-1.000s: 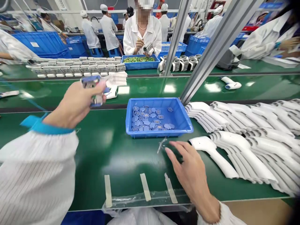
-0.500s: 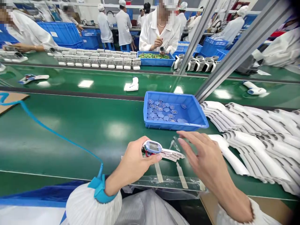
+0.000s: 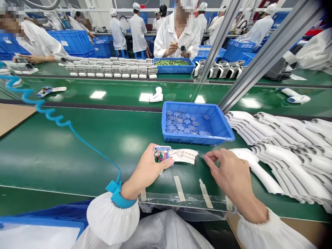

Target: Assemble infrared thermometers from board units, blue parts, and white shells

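My left hand [image 3: 147, 164] is wrapped round the head end of a white handheld device [image 3: 183, 155], whose open shell shows green and red electronics. The device's handle points right. Just beyond the handle's tip, my right hand [image 3: 229, 169] pinches a small piece of clear film [image 3: 200, 154]. A teal wrist strap [image 3: 120, 196] with a coiled blue cord circles my left wrist. Behind the hands sits a blue bin [image 3: 199, 138] holding many small blue-grey parts [image 3: 181, 121].
White shell halves [image 3: 282, 169] lie in rows at the right. Tape strips [image 3: 178, 188] and clear plastic line the near edge. A slanted metal post [image 3: 249, 52] rises behind the bin. Across the green conveyor [image 3: 116, 91], a person [image 3: 178, 34] works beside a green-filled tray [image 3: 193, 68].
The device has turned over, from its display side to its open inner side. My right fingers have closed on clear film. Items on the conveyor appear further right.
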{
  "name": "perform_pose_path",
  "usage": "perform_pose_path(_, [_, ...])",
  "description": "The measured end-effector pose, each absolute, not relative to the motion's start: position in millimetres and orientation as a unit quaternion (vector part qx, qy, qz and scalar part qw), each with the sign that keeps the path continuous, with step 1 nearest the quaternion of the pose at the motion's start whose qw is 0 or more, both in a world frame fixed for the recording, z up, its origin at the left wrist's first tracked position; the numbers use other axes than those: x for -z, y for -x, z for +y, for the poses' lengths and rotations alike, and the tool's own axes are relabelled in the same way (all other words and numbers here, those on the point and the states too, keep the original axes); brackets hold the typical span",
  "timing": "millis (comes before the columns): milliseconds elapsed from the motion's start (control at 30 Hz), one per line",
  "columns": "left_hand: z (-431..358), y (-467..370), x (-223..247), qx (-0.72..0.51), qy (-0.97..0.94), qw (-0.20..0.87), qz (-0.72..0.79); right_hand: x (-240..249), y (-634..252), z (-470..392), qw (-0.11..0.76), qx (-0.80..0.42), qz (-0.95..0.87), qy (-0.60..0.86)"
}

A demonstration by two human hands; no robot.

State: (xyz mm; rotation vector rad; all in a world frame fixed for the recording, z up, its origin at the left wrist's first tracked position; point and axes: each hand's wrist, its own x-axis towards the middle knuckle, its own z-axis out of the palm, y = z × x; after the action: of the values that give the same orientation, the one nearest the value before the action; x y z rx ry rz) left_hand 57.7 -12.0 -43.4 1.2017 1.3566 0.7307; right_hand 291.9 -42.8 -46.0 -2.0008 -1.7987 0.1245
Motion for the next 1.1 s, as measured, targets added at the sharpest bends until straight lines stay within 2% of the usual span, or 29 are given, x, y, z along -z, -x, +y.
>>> perform_pose_path(133, [-8.8,-48.6,43.5,-0.326,-0.467,0.623,0.537,71.6,-312.7,-48.4,0.183,0.048,-0.626,0.756])
perform_pose_path(267, [-8.2,-41.8,43.4,-0.296,-0.431,0.702,0.484,60.8,-330.0,-61.0,0.188,0.152,-0.605,0.758])
perform_pose_path(367, [-11.1,-36.5,40.3,-0.275,-0.439,0.728,0.45,56.7,-360.1,-67.2,0.127,0.231,-0.527,0.808])
perform_pose_path(467, [-15.0,-34.4,37.1,-0.278,-0.463,0.717,0.441,64.2,-392.2,-69.5,0.038,0.192,-0.506,0.84])
perform_pose_path(600, [-15.0,-36.9,39.9,-0.29,-0.457,0.717,0.44,77.6,-410.8,-69.1,0.004,0.146,-0.528,0.837])
perform_pose_path(700, [-11.8,-37.8,44.4,-0.294,-0.451,0.727,0.426,80.9,-410.1,-72.4,0.019,0.171,-0.553,0.815])
perform_pose_path(833, [-8.3,-37.2,45.1,-0.288,-0.468,0.726,0.414,67.8,-396.1,-82.6,0.088,0.254,-0.589,0.762])
perform_pose_path(1000, [-5.9,-41.0,37.7,-0.277,-0.495,0.714,0.411,33.5,-329.7,-86.4,0.18,0.335,-0.696,0.609])
perform_pose_path(1100, [-5.8,-43.7,36.2,-0.286,-0.514,0.701,0.404,21.7,-276.0,-79.0,0.206,0.281,-0.758,0.551])
